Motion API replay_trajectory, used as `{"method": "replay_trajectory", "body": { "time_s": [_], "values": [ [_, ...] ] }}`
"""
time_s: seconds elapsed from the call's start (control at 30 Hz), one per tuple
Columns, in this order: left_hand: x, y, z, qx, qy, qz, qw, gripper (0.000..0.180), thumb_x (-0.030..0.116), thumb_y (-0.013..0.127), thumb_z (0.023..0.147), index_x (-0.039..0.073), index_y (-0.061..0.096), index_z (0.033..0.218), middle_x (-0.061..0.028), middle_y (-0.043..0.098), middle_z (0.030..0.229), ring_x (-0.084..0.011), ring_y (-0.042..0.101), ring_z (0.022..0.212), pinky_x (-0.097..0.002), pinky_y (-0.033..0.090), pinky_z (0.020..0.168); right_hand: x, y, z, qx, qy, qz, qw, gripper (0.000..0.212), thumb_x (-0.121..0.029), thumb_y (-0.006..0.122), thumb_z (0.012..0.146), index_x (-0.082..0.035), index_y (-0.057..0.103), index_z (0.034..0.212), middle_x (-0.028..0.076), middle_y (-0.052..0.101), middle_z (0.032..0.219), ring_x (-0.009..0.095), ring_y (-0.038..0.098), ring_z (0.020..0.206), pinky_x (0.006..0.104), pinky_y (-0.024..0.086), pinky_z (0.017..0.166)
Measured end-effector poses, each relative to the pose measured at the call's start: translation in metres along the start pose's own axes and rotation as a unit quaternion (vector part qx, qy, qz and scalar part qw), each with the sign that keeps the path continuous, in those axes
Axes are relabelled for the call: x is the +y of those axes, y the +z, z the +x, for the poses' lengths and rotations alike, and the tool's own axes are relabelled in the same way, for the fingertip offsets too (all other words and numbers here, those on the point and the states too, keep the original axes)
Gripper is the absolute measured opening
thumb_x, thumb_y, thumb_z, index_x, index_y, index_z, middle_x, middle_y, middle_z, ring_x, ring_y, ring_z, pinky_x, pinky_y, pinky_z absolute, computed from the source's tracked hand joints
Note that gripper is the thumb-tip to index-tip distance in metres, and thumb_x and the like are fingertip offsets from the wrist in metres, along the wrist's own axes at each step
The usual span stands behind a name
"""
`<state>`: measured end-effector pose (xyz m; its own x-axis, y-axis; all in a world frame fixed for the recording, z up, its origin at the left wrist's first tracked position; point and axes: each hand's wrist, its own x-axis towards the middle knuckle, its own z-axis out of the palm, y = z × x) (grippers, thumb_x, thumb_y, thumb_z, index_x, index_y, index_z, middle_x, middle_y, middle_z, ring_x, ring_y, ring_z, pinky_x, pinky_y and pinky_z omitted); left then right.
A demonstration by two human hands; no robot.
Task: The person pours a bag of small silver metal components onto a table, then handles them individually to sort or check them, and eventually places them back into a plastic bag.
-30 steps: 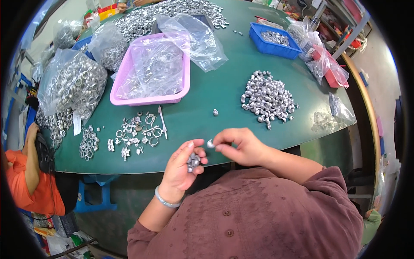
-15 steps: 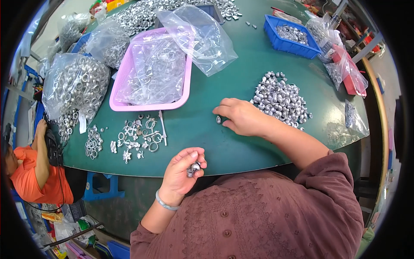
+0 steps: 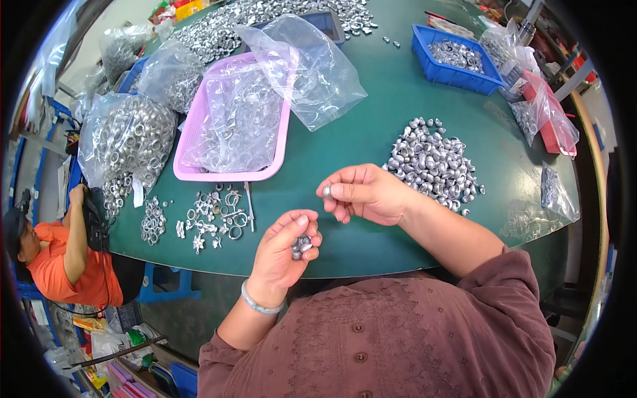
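Observation:
Several small silver metal pieces (image 3: 301, 247) lie in my left hand (image 3: 282, 251), whose fingers are curled round them just over the table's near edge. My right hand (image 3: 366, 194) pinches one silver metal piece (image 3: 327, 192) between thumb and fingertips, above the table. The two hands are close together but apart. To the right of my right hand spreads a pile of similar rounded silver pieces (image 3: 434, 162) on the green table (image 3: 358, 126). Smaller groups of silver rings and flower-shaped castings (image 3: 215, 219) lie left of my left hand.
A pink basket (image 3: 282, 142) holds bagged metal parts, with a clear plastic bag (image 3: 325, 79) over its rim. Full bags of rings (image 3: 129, 139) stand at left. A blue tray (image 3: 458, 76) and a red bin (image 3: 547, 113) are at far right. A co-worker in orange (image 3: 73, 265) sits left.
My right hand has picked up the single piece from the table and lifted it toward my left hand, turning its fingers up. The left hand still holds its pieces.

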<state>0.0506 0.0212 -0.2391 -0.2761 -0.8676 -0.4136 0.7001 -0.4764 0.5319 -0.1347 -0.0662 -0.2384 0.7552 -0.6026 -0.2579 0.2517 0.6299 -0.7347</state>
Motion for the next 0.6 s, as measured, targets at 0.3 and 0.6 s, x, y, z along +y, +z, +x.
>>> {"method": "replay_trajectory", "body": {
  "time_s": [0.3,0.6],
  "values": [
    [0.002,0.027,0.005,0.044,0.072,0.125,0.989,0.010,0.014,0.057,0.083,0.004,0.055,0.082,-0.0021,0.054,0.068,-0.0094,0.050,0.057,-0.0192,0.035,0.043,0.005,0.007,-0.012,-0.024,0.003,0.046,0.999,0.019,-0.013,0.053,0.086,0.001,0.056,0.099,0.006,0.059,0.077,0.013,0.057,0.064,0.0252,0.046,0.057],
    [-0.003,0.036,0.010,0.079,0.050,0.153,0.984,0.009,0.012,0.058,0.082,0.003,0.057,0.082,-0.0030,0.054,0.068,-0.0099,0.050,0.055,-0.0195,0.036,0.042,0.005,0.003,-0.017,-0.004,0.006,0.035,0.999,0.014,-0.011,0.053,0.085,0.000,0.055,0.094,0.006,0.059,0.073,0.013,0.057,0.058,0.0245,0.046,0.052]
  ]
}}
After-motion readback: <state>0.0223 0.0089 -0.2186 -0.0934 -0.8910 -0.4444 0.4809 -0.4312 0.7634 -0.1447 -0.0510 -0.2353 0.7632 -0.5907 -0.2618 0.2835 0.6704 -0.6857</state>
